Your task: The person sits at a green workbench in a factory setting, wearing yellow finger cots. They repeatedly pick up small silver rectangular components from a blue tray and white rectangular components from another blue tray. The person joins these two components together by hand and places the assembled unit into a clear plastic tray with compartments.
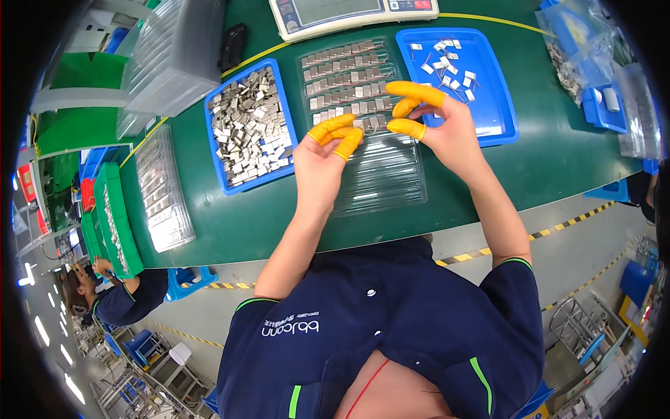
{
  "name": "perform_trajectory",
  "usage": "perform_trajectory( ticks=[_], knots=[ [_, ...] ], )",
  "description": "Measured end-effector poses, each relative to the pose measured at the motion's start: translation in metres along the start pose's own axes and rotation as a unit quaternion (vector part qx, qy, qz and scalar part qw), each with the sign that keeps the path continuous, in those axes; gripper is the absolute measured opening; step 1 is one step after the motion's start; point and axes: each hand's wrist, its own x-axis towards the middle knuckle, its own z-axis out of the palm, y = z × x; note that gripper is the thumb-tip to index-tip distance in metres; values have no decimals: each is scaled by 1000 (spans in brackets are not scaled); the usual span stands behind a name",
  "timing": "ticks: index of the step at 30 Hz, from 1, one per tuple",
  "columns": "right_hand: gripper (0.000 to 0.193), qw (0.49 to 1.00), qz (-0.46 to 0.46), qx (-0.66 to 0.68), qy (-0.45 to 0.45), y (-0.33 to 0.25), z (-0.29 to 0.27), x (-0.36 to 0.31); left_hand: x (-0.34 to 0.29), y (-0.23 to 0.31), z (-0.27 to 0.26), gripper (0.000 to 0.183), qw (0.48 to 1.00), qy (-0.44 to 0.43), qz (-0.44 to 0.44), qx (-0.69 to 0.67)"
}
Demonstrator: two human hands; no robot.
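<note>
A clear ribbed plastic tray (387,183) lies on the bench before me, its upper rows filled with small grey rectangular pieces (349,69) that have thin wires. My left hand (324,150), with yellow finger cots, is over the left side of the lowest filled row. Its thumb and fingers are drawn together; whatever they pinch is too small to make out. Over the right edge of the same row, my right hand (440,126) also wears yellow finger cots. Thumb and fingers there are apart, with no object visible between them. Pale thin wires show between the two hands.
Left of the tray, a blue bin (290,167) holds many loose grey pieces. Another blue bin (504,105) at right has white pieces with leads. A scale (352,17) stands behind. Stacked clear trays (167,63), a filled tray (164,188) and a co-worker (129,300) are at left.
</note>
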Motion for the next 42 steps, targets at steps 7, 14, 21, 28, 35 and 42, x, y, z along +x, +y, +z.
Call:
perform_trajectory(
  ticks=[7,14,21,28,35,42],
  knots=[
    [22,949,-216,-224,43,17,8,-8,5,-3,12,29,1000,-8,-11,-21],
    [19,926,-243,-283,56,15,7,-10,10,4,24,28,998,13,-32,-44],
    [16,929,-204,-301,64,24,-3,-3,-1,0,25,34,830,-21,253,497],
    [18,897,-209,-388,-7,27,-11,-7,-12,-32,21,52,727,-149,252,621],
    [19,879,-216,-424,-18,35,-6,-5,-12,-37,21,54,737,-141,250,612],
    [16,872,-219,-436,-36,36,-2,-4,-12,-35,22,54,731,-147,238,623]
  ],
)
